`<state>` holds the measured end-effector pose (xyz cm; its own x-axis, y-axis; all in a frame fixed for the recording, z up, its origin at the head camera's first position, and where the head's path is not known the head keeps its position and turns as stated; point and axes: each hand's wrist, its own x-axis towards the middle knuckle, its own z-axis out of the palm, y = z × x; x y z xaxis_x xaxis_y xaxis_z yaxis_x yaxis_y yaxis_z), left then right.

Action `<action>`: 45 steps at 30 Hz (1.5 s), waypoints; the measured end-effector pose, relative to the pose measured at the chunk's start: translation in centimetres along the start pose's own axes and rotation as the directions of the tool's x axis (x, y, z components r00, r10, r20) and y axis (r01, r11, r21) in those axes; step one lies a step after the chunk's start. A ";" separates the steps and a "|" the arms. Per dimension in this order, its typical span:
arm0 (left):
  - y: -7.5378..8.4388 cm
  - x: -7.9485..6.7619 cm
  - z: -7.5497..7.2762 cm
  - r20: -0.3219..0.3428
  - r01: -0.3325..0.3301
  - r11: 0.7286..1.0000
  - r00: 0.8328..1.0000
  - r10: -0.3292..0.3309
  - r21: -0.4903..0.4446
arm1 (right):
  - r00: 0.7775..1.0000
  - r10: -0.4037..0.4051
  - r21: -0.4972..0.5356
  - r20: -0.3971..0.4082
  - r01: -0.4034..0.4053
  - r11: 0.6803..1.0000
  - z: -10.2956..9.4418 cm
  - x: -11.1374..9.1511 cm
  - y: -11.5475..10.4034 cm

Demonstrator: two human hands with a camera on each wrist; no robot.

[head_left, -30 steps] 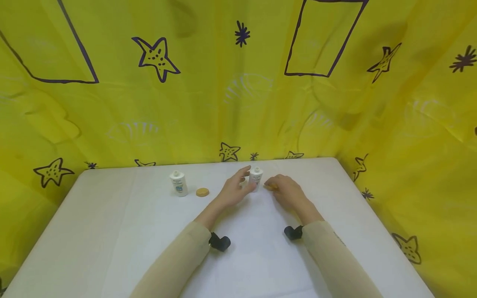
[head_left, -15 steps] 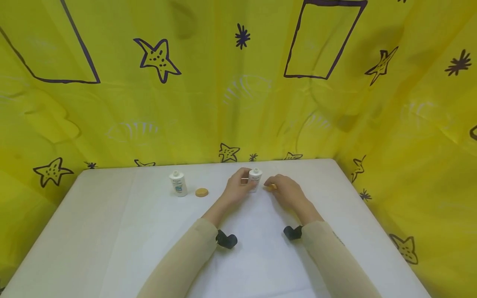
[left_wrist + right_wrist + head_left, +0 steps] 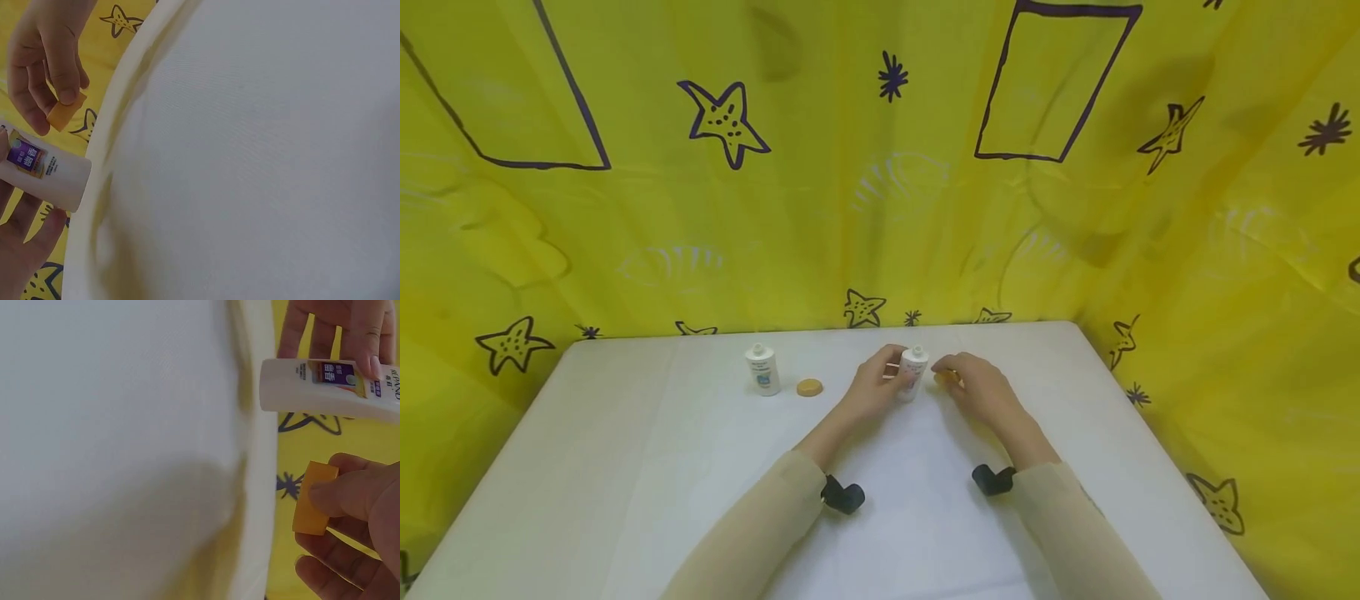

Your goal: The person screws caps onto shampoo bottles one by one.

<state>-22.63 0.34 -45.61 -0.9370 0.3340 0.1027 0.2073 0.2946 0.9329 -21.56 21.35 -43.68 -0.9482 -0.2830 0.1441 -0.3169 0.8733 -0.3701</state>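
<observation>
A white bottle (image 3: pixel 913 377) with a bare neck at its top is gripped by my left hand (image 3: pixel 871 385), thumb in front and fingers behind. In the right wrist view the same bottle (image 3: pixel 292 384) shows a purple label on its side. Just to the right, my right hand (image 3: pixel 987 396) pinches a yellow-orange cap (image 3: pixel 312 503) between thumb and fingers. The left wrist view also shows that cap (image 3: pixel 65 114) close beside the bottle (image 3: pixel 59 181), with a gap between them.
A second white bottle (image 3: pixel 763 372) stands uncapped to the left on the white-covered table (image 3: pixel 647 467). Next to it a second yellow-orange cap (image 3: pixel 809 387) lies flat. A yellow patterned curtain (image 3: pixel 820 200) hangs behind the table and along its right side.
My left fingers have wrapped closer round the bottle, which has come slightly nearer to me and tilted a little. The right hand stays nearly in place with its cap.
</observation>
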 end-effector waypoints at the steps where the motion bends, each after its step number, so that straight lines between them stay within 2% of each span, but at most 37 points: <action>1: 0.1 -0.3 -0.2 0.008 -0.010 1.000 1.000 0.010 0.005 | 1.000 -0.008 0.000 -0.015 0.008 1.000 -0.1 -0.1 -0.2; 9: 0.3 -3.2 -1.9 0.049 -0.033 0.999 0.998 0.032 0.020 | 0.993 -0.065 0.011 -0.101 0.067 0.998 -0.8 -0.8 -1.8; 16: -0.4 -5.8 -3.1 0.031 -0.027 1.000 0.999 0.027 0.006 | 0.978 -0.087 0.072 -0.190 0.103 0.992 -1.4 -1.8 -3.6; 20: -0.7 -6.8 -3.7 0.012 -0.049 0.998 0.999 0.049 -0.030 | 0.967 -0.104 0.133 -0.232 0.137 0.982 -1.5 -2.2 -4.8; 26: -0.5 -8.0 -4.8 0.039 -0.062 0.996 0.997 0.064 -0.057 | 0.947 -0.178 0.154 -0.268 0.224 0.962 -1.7 -2.8 -6.0; 32: 0.0 -9.0 -6.0 0.085 -0.089 0.996 0.992 0.090 -0.010 | 0.920 -0.245 0.227 -0.306 0.320 0.920 -2.2 -3.3 -6.9; 39: 0.8 -9.7 -6.4 0.176 -0.148 0.989 0.974 0.145 0.006 | 0.898 -0.304 0.409 -0.318 0.419 0.811 -2.2 -4.1 -8.3; 41: 0.8 -9.8 -6.2 0.205 -0.162 0.987 0.966 0.157 0.007 | 0.895 -0.308 0.422 -0.322 0.427 0.800 -2.1 -4.3 -8.6; 45: 0.7 -9.9 -5.9 0.224 -0.195 0.981 0.957 0.187 0.016 | 0.899 -0.301 0.426 -0.317 0.419 0.802 -2.2 -4.5 -9.0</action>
<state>-14.84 -8.07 -43.91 -0.7947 0.5748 0.1951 0.3904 0.2379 0.8894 -14.37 15.62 -39.02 -0.7504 -0.3919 0.5323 -0.6605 0.4129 -0.6271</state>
